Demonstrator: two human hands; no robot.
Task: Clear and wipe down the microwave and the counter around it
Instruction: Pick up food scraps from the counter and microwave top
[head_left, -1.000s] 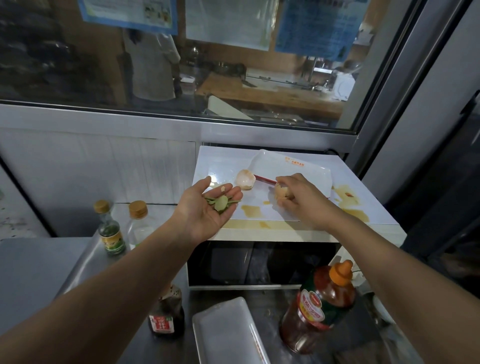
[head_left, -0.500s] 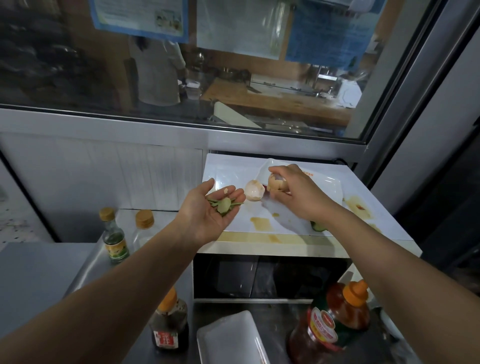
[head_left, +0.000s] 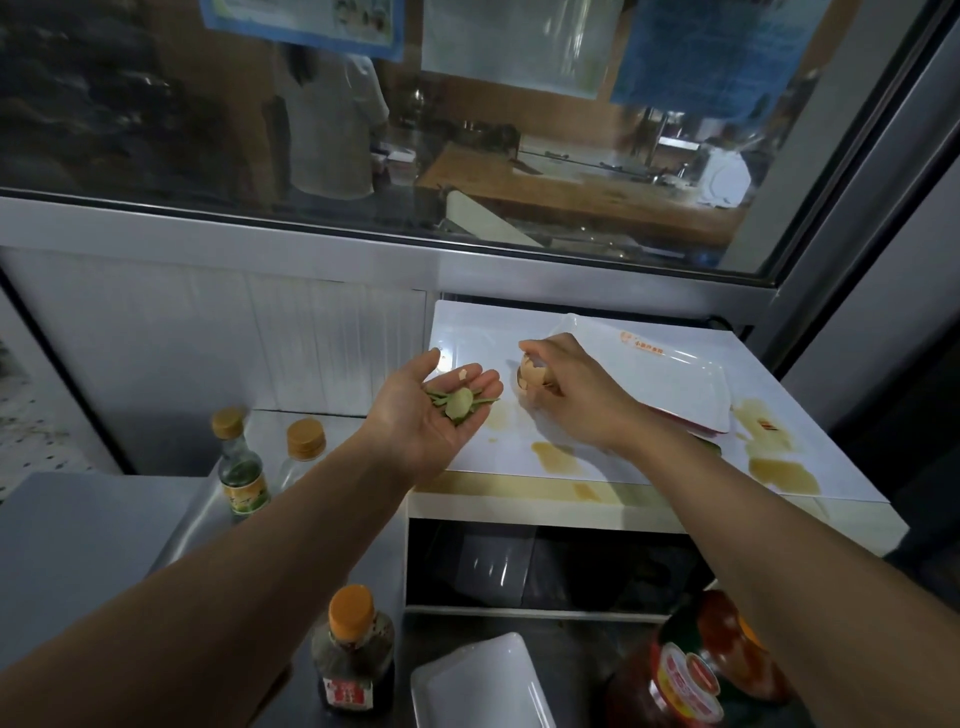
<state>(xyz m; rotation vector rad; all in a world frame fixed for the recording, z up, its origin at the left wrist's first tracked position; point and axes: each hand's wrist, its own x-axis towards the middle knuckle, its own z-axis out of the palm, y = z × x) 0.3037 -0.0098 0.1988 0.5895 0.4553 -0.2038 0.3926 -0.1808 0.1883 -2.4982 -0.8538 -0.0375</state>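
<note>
Microwave top (head_left: 597, 415): one tray (head_left: 675, 384), four spills (head_left: 550, 454).

The microwave (head_left: 597, 519) stands on the bench (head_left: 78, 545), against the back wall under the window (head_left: 363, 130). On its top lies a tray (head_left: 691, 384), toward the right rear, with spills (head_left: 779, 470) before and beside it. Left of the microwave stand two bottles (head_left: 239, 462), side by side. Before it on the bench, from left to right: a bottle (head_left: 353, 649), a second tray (head_left: 483, 686) and a big jar (head_left: 696, 670). Over the microwave's top, the left hand (head_left: 431, 410) carries scraps (head_left: 460, 402); the right hand (head_left: 576, 395), just beside it, holds an eggshell (head_left: 530, 376).
</note>
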